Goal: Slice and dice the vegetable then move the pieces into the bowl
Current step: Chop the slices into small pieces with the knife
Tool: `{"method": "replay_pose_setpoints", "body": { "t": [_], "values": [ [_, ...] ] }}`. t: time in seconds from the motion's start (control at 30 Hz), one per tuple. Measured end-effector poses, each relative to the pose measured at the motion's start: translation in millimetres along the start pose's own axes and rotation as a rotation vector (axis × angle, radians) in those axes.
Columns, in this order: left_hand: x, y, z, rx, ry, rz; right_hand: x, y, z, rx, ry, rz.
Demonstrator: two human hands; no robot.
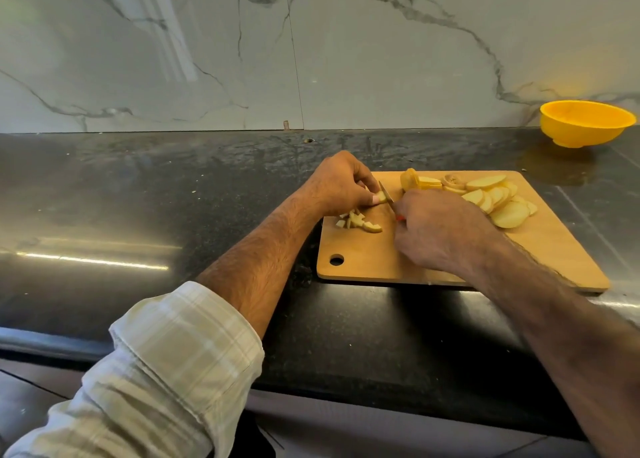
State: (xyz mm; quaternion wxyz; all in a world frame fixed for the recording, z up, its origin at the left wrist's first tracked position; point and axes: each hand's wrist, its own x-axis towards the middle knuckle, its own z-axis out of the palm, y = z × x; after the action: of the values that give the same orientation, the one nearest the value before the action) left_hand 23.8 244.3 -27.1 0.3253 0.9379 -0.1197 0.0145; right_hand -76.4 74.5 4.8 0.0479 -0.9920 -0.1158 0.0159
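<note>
On a pale wooden rectangular cutting board point(450, 260) lying on the dark polished stone counter point(173, 198), the left hand point(341, 184) curls its fingers down over a small pale potato piece point(381, 197), pinching it against the board at the far left part. The right hand point(440, 229) is closed round the red handle of a small knife point(387, 196); the blade points away from the person and sits right beside the held piece. Just nearer lies a small heap of diced potato bits point(356, 222). Round pale potato slices point(498, 201) are fanned over the board's far right. A yellow plastic bowl point(585, 123) stands well apart, far right by the marble wall
</note>
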Motion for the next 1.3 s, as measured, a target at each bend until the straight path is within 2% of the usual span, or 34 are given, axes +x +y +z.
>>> {"method": "replay_pose_setpoints", "body": {
  "t": [0.47, 0.77, 1.0, 1.17, 1.3],
  "values": [
    [-5, -1, 0, -0.013, 0.026, -0.030, -7, -5, 7, 0.021, 0.021, 0.020],
    [-2, -2, 1, -0.013, 0.055, -0.042, -4, -11, 2, -0.020, -0.051, 0.042],
    [-2, -1, 0, -0.028, 0.036, -0.044, 11, -5, 5, 0.050, 0.011, 0.031],
    [-5, -1, 0, -0.018, 0.046, -0.054, 5, 7, 18, 0.103, 0.120, 0.007],
    [-6, -1, -2, -0.020, 0.054, -0.059, 2, 5, 16, 0.060, 0.084, -0.024]
  ]
}}
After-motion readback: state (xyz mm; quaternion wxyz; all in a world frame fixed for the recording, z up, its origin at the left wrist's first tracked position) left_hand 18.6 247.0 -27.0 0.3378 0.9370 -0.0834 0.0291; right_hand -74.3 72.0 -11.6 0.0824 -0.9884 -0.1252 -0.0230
